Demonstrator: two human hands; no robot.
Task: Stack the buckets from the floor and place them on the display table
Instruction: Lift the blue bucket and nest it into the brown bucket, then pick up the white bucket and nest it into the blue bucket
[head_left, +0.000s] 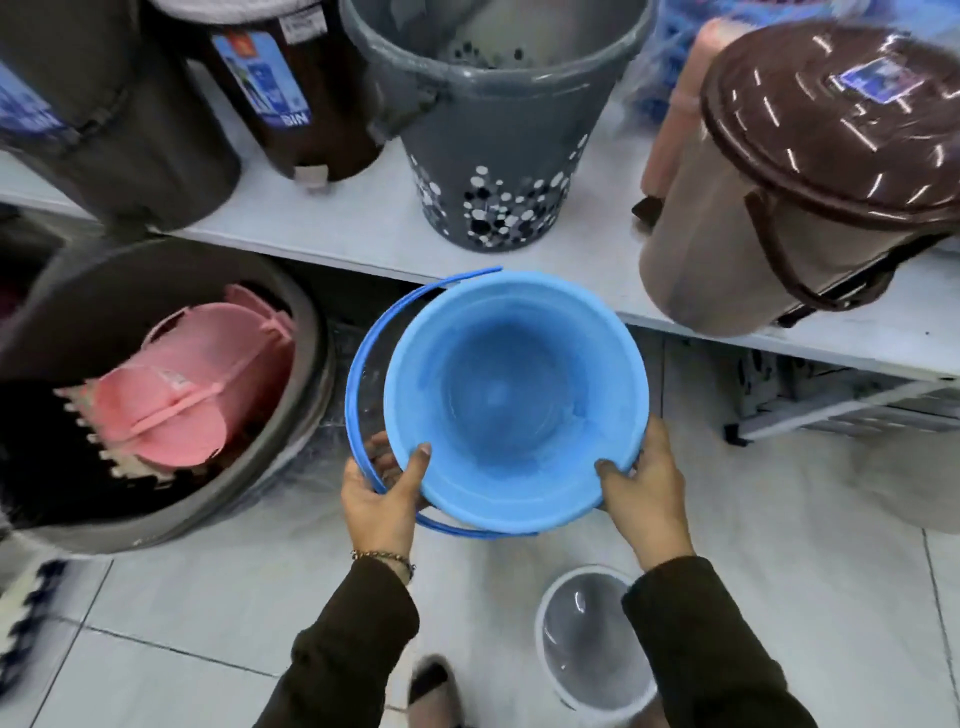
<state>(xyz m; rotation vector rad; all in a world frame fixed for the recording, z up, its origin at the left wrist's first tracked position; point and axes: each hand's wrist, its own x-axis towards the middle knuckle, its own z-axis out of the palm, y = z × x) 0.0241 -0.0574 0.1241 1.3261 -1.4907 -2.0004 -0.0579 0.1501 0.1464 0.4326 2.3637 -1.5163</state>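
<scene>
A light blue bucket (514, 395) hangs in the air just below the front edge of the white display table (322, 228). It seems to sit inside a clear bucket whose darker blue rim and handle (358, 374) show on its left. My left hand (382, 493) grips the near left rim, thumb inside the blue bucket. My right hand (641, 483) holds the near right rim. A clear bucket with a white rim (592, 639) stands on the tiled floor under my right sleeve.
On the table stand a grey dotted basket (493, 135), a beige bin with a brown lid (810, 171) and dark bins (291, 88). A large grey tub (306, 322) holding pink plastic items (192, 374) leans at the left. A shoe (436, 691) shows below.
</scene>
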